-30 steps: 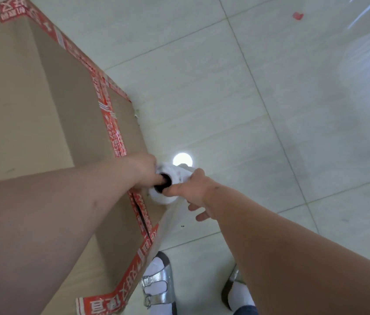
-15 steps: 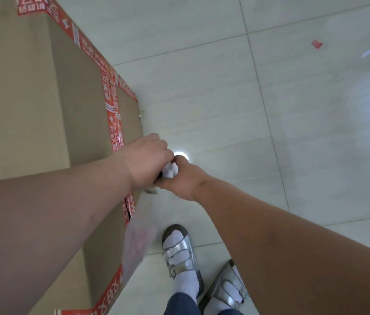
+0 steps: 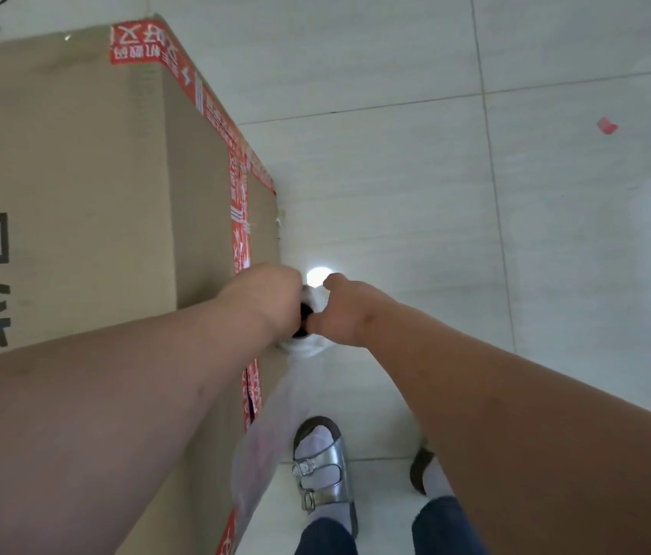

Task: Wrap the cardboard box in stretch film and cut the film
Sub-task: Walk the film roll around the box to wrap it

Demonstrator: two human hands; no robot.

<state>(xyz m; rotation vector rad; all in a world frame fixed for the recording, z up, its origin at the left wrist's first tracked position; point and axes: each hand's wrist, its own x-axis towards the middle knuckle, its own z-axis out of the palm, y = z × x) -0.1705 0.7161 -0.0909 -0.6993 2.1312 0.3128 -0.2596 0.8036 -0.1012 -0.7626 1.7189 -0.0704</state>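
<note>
Head view, looking steeply down: a tall cardboard box (image 3: 75, 194) fills the frame from nine to eleven o'clock, standing on a pale tiled floor (image 3: 416, 174), its edges sealed with red printed tape (image 3: 238, 218) and black characters printed on its side. At the centre, just beside the box's near corner, a white roll of stretch film (image 3: 310, 342) is held upright between both hands. The left hand (image 3: 272, 302) is closed over the roll's top end, its fingers curled and hidden behind the knuckles. The right hand (image 3: 342, 312) is wrapped round the roll from three o'clock, fingers curled, the thumb reaching toward the dark core opening. A translucent sheet of film (image 3: 264, 446) is seen running from the roll toward six o'clock, lying against the box's side. At six o'clock two feet in silver sandals (image 3: 324, 466) and white socks are seen on the floor. A small red scrap (image 3: 607, 125) lies on the tiles at two o'clock.
</note>
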